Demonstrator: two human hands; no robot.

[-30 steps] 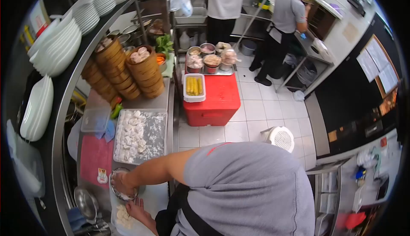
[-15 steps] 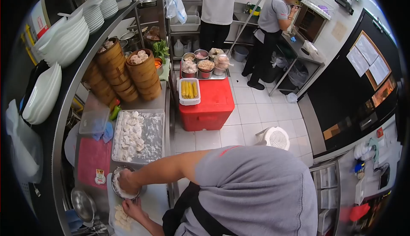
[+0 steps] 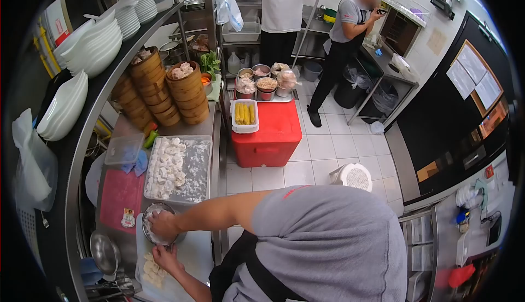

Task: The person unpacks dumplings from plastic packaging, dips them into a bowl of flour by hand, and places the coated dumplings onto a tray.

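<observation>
And here is the room, brightly lit: pale square tiles (image 3: 314, 144) cover the floor, a white stool (image 3: 359, 177) standing on them beyond a red box (image 3: 268, 150). Over to the right, a black door (image 3: 418, 129) bears a board (image 3: 474, 77) of papers beside the white wall (image 3: 424, 50), a steel table (image 3: 397, 76) nearby, bins (image 3: 348, 93) below. A dark shelf (image 3: 99, 91) sweeps down the left.

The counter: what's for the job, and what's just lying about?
Probably for the job:
- bowl, right hand inside
- pale pieces
- white board
- floury tray

Seemingly just lying about:
- blue cloth
- green pepper
- plates
</observation>
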